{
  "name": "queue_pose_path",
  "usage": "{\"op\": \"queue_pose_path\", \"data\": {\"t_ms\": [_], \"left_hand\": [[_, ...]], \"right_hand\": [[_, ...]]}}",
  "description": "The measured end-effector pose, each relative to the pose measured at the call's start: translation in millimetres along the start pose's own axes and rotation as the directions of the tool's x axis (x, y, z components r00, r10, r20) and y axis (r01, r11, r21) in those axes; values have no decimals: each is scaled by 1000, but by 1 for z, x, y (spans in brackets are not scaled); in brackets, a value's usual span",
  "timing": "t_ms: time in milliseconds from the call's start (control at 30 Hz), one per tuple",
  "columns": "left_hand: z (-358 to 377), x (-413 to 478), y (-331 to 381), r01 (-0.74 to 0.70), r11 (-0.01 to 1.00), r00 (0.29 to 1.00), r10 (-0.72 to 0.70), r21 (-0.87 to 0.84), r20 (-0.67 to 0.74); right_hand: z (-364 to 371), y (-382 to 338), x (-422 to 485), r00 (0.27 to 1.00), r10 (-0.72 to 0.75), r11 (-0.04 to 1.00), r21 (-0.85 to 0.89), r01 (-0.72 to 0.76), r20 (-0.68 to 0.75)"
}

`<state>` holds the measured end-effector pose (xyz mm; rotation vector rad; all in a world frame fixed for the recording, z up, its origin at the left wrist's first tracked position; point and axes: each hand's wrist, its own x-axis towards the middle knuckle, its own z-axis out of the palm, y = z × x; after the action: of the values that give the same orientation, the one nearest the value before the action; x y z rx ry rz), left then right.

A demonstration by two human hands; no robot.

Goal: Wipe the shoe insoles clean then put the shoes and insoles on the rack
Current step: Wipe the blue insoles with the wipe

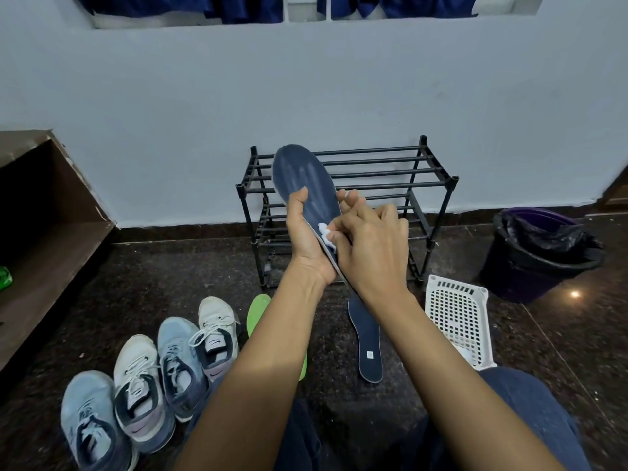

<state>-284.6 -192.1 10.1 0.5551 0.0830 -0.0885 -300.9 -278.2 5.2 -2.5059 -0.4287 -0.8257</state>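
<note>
Legs in jeans (530, 402) on dark speckled floor (102, 283), pale wall (339, 96) and black rack (384, 160) ahead. Left hand (307, 243) grips navy insole (302, 178) upright before rack, pale streaks on its face; right hand (372, 249) pinches white wipe (325, 232) against it. Four shoes (139, 385) lined up left, with green insole (257, 314) and second navy insole (368, 341) flat on floor.

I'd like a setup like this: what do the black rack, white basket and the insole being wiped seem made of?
Rack: probably metal tubes, matte black, with chunkier corner joints that look plastic. Basket: moulded white plastic, judging by its regular grid of holes. Insole: likely foam under dark blue fabric; a pale edge layer shows.
</note>
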Motion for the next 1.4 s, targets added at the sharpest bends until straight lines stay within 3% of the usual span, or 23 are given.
{"op": "queue_pose_path", "data": {"t_ms": [300,400,533,700,767,1033,1100,1233,1400], "left_hand": [[7,-10,-9,34,995,999,-32,95,-15],[5,-10,2,11,998,999,-8,66,-33],[-2,-4,15,-43,999,998,44,22,-36],[-1,-4,21,-76,997,997,75,-19,-25],[1,-4,21,-84,994,996,83,-67,-22],[7,-10,0,13,998,999,-11,54,-39],[6,-8,4,3,1000,1000,-2,29,-26],[1,-5,15,-66,995,997,64,-72,-36],[4,-2,19,-133,986,991,133,-96,-7]], "right_hand": [[10,-2,23,988,43,995,-84,-56,-148],[6,-3,22,995,-22,996,-89,14,-94],[3,-6,6,997,-75,997,29,75,8],[2,-1,-6,991,-15,960,279,-24,136],[3,-2,-6,997,-9,973,230,-9,78],[13,-4,21,996,25,1000,-15,-27,-87],[10,-6,21,999,27,999,35,-25,-38],[-2,-9,11,981,9,984,175,-44,193],[-7,2,0,946,59,834,505,-222,318]]}}
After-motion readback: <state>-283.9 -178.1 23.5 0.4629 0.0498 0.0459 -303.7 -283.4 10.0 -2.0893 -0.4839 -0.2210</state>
